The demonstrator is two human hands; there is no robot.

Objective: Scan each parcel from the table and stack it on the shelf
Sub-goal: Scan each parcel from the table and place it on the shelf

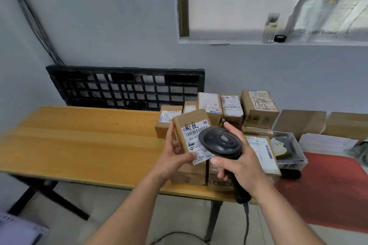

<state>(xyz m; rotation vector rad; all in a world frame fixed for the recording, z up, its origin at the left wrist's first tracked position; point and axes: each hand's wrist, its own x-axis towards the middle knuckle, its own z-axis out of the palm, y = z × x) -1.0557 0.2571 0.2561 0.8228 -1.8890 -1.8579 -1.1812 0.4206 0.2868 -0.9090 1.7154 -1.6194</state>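
Observation:
My left hand (175,153) grips a small brown parcel (187,125) by its left edge and bottom, lifted above the table with its white barcode label facing me. A black handheld scanner (221,141) is gripped by its handle in my right hand (239,163); its head hangs over the label's right part and hides it. Several more cardboard parcels (256,109) are piled on the right end of the wooden table (79,139). No shelf is in view.
A black plastic pallet (127,87) leans against the wall behind the table. A clear bin (288,149) with dark items sits right of the parcels, flat cardboard (302,123) behind it. The scanner's cable (247,224) hangs toward the floor. A bottle (270,27) stands on the window sill.

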